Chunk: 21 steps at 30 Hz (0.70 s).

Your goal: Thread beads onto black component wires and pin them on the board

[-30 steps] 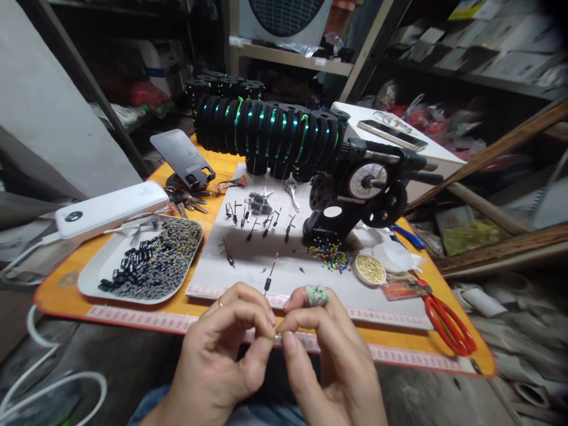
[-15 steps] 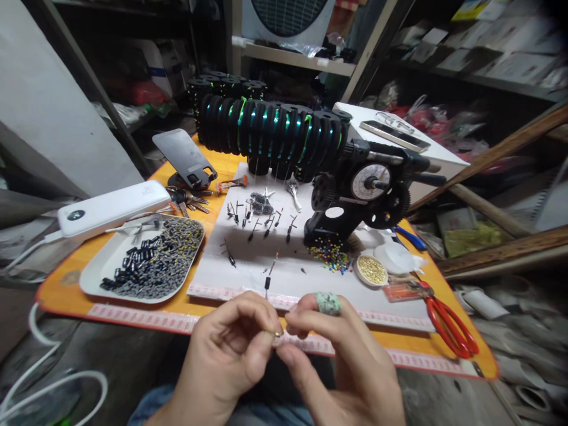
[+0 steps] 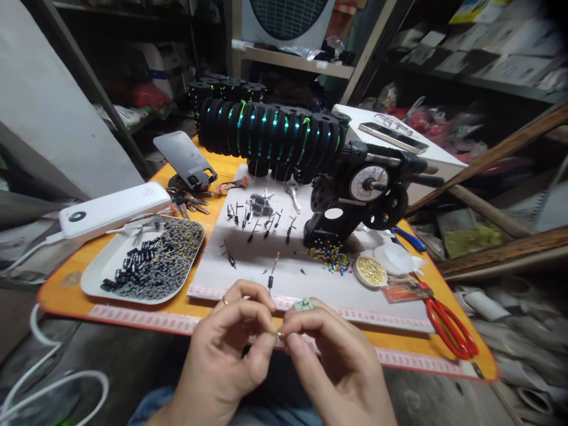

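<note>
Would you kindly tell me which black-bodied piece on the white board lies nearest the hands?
The orange-tipped piece just beyond the left hand; the other black-bodied pieces lie farther back.

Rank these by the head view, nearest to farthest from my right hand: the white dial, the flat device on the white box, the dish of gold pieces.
1. Dish of gold pieces: ahead, to the right.
2. White dial: farther ahead, on the black machine.
3. Flat device: farthest back, on the white box.

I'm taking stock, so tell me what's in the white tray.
The tray holds small grey pieces beside shiny black ones, with some bare bottom showing. Whatever lies beneath the pieces is covered.
</note>
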Each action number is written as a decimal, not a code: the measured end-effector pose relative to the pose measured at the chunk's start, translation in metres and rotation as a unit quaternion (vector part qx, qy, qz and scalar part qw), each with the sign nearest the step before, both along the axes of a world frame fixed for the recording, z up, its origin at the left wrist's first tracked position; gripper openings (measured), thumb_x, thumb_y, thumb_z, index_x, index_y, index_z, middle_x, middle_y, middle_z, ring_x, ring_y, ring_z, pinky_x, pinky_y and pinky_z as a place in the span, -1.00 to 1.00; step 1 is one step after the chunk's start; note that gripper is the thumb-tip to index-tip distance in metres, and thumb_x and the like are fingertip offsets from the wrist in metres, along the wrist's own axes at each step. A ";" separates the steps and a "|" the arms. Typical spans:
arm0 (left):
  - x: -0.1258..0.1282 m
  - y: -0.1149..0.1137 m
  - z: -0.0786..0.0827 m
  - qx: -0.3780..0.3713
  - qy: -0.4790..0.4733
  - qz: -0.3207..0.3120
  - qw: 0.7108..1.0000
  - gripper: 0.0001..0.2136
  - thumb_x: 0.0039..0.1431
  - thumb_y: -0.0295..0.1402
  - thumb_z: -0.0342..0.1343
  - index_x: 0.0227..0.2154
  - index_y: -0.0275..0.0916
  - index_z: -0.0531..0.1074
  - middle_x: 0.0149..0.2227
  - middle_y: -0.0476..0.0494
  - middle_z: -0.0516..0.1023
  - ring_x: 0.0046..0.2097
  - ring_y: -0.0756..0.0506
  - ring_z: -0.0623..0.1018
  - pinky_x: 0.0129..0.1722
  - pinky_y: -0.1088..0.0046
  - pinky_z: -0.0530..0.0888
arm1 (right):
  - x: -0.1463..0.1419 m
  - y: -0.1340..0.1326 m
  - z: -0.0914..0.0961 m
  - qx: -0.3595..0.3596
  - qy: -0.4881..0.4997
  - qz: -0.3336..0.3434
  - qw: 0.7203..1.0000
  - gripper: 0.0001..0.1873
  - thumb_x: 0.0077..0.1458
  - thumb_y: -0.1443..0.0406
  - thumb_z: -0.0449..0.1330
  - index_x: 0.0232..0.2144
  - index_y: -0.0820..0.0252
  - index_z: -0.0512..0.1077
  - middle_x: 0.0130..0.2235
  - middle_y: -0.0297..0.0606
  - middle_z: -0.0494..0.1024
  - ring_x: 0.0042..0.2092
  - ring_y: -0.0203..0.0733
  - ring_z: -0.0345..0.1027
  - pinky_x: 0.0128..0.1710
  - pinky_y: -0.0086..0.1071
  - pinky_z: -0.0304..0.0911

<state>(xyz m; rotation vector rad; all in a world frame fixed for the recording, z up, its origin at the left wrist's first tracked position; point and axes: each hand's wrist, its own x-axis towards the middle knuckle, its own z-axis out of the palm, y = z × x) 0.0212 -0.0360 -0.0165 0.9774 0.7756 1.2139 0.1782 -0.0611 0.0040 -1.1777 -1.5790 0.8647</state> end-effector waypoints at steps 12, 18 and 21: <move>-0.006 0.003 -0.007 0.042 0.013 -0.052 0.998 -0.92 0.29 -0.40 0.24 -0.34 -0.10 0.53 -0.18 -0.02 0.34 -0.16 0.04 0.44 -0.11 0.70 0.45 | -0.010 -0.002 -0.007 -0.114 0.110 -0.020 0.987 -0.84 0.33 0.23 0.12 -0.31 0.05 0.45 -0.33 -0.36 0.48 -0.29 -0.27 0.37 -0.29 -0.46 0.27; -0.006 0.003 -0.005 0.030 0.000 -0.079 0.996 -0.90 0.32 -0.40 0.21 -0.34 -0.11 0.49 -0.17 0.00 0.32 -0.17 0.07 0.45 -0.11 0.72 0.45 | -0.008 -0.003 -0.003 -0.085 0.067 -0.016 0.994 -0.84 0.35 0.25 0.09 -0.29 0.04 0.44 -0.32 -0.38 0.47 -0.29 -0.28 0.37 -0.29 -0.44 0.24; -0.004 0.005 -0.003 0.044 0.015 -0.077 0.996 -0.89 0.31 -0.41 0.20 -0.36 -0.12 0.48 -0.18 -0.01 0.33 -0.18 0.07 0.47 -0.12 0.69 0.48 | -0.009 -0.001 -0.002 -0.081 0.068 -0.003 0.994 -0.86 0.34 0.28 0.10 -0.28 0.04 0.45 -0.34 -0.39 0.47 -0.31 -0.31 0.36 -0.33 -0.48 0.23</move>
